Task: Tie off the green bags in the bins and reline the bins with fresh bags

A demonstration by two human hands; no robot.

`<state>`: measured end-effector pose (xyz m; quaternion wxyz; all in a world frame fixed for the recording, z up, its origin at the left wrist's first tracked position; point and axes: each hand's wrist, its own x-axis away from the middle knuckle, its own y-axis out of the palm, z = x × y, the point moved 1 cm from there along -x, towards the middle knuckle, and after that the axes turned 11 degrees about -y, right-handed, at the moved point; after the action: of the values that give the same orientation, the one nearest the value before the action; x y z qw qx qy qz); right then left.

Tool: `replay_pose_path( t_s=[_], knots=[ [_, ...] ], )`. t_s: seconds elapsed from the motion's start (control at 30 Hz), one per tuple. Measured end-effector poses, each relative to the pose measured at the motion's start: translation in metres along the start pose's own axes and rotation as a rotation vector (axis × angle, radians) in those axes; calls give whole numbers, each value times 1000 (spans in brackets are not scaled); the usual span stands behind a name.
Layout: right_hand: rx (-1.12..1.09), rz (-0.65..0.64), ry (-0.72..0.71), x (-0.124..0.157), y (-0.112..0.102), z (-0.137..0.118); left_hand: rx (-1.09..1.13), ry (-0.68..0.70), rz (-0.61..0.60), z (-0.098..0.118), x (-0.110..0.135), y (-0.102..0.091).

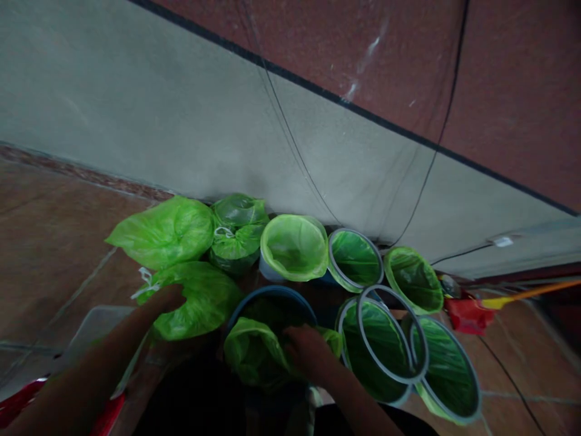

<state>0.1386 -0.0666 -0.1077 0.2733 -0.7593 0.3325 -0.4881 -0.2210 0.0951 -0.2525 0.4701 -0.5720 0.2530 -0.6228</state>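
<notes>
The left hand is laid over the edge of a loose green bag, its fingers part-curled; whether the plastic is actually gripped cannot be told in this dim view. The right hand is curled nearly shut, and a bunch of green liner is held in it at the rim of a blue bucket. The work is done close to that rim, with the slack plastic gathered into the palm rather than pulled taut. The bucket stands directly ahead of the person, its mouth facing up toward the camera and its long axis upright, and the liner spills over its near side. The loose bag lies just to its left, with its long axis running crosswise toward the bucket. Beyond them, lined buckets and a tied bag are set along a concrete wall, above a tiled floor.
</notes>
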Motion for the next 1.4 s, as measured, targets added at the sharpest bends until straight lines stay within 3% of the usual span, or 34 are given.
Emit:
replay_pose_path(
  t_s=[0.1,0.2,0.37,0.5,0.57,0.63,0.77,0.87,0.97,1.1,1.2,1.27,1.4],
  knots=[
    [-35,45,-28,-1,-1,1,-104,-46,-46,3,20,0],
    [-99,127,-41,-2,-7,2,-52,2,-87,17,44,-13],
    [-288,131,-156,7,-18,-2,224,208,-153,65,90,-76],
    [-215,47,-203,17,-11,-6,113,442,-271,125,140,-113],
    [-27,15,-163,20,-5,-9,-13,561,-258,156,164,-111],
    [129,-6,-96,21,-2,-12,-168,643,-234,183,183,-98],
    [168,32,-48,23,-14,-19,-446,637,-118,217,209,-60],
    [129,191,-26,25,-33,-18,-483,562,-35,224,217,-49],
    [62,425,2,31,-46,-9,-427,495,61,223,216,-58],
    [6,655,31,45,-47,7,-369,452,149,223,202,-78],
    [56,778,-29,58,-39,7,-357,383,172,223,189,-86],
    [89,700,-141,63,-25,1,-348,343,179,221,181,-86],
    [209,272,-284,66,14,-8,-332,296,190,213,168,-82]
  ],
)
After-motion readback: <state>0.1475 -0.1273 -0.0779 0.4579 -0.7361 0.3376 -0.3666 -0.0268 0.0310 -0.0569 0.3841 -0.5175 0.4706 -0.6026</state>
